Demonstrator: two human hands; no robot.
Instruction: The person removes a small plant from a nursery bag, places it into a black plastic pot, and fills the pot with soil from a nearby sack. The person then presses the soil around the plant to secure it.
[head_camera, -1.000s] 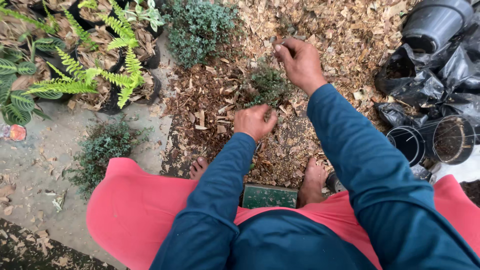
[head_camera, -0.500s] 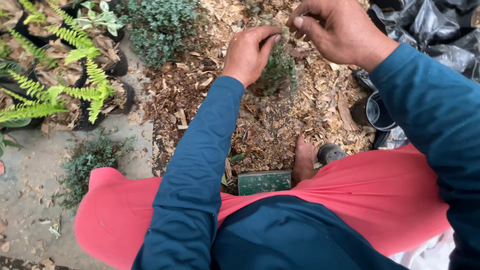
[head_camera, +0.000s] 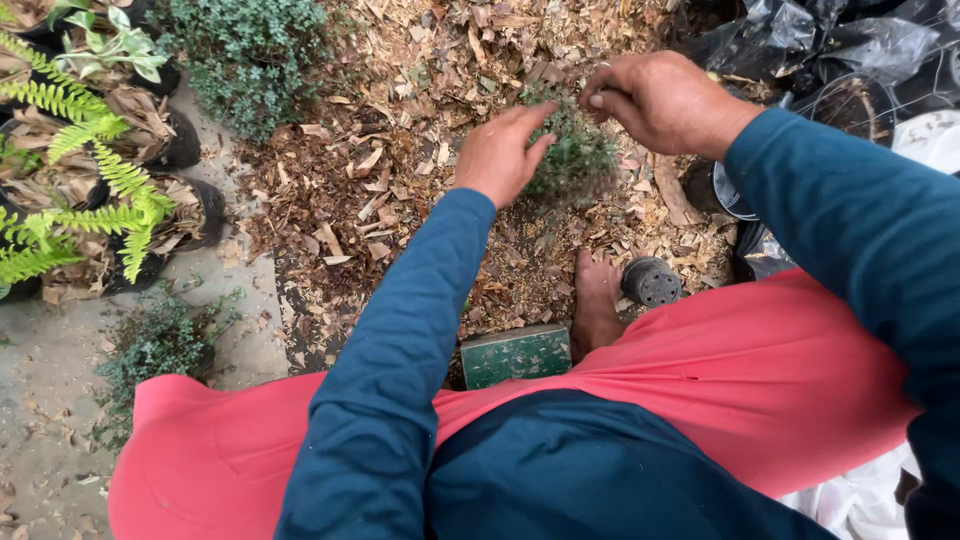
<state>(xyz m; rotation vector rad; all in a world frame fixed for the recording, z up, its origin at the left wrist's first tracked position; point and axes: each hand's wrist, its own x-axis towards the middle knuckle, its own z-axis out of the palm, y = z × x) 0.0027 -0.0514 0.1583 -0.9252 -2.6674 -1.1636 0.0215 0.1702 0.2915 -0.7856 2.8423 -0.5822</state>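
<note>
A wide bed of wood chips and dry leaf litter (head_camera: 420, 90) covers the ground far from the person and runs out to a bare concrete strip on the left, where potted ferns (head_camera: 90, 190) stand in black bags and a low grey-green shrub (head_camera: 240, 50) sits at the far left. Crumpled black plastic bags and empty black pots (head_camera: 850, 60) pile up at the far right. Between the two hands sits the small bushy green plant (head_camera: 575, 160), a rounded clump with no clear long axis, resting on the chips in the middle of the scene. The left hand (head_camera: 497, 155) lies just left of it, fingers (head_camera: 530, 118) straight and loosely together, their tips touching the clump's left edge. The right hand (head_camera: 665, 100) hovers over the clump's far right top, fingers curled narrow in a pinch, perhaps on a sprig; whether anything is held I cannot tell. Both hands are about equally near. The plant's base and roots are hidden by foliage. Near the body, a bare foot (head_camera: 597, 300), a small overturned black pot (head_camera: 652, 282) and a green block (head_camera: 515, 355) partly tucked under the red garment show
</note>
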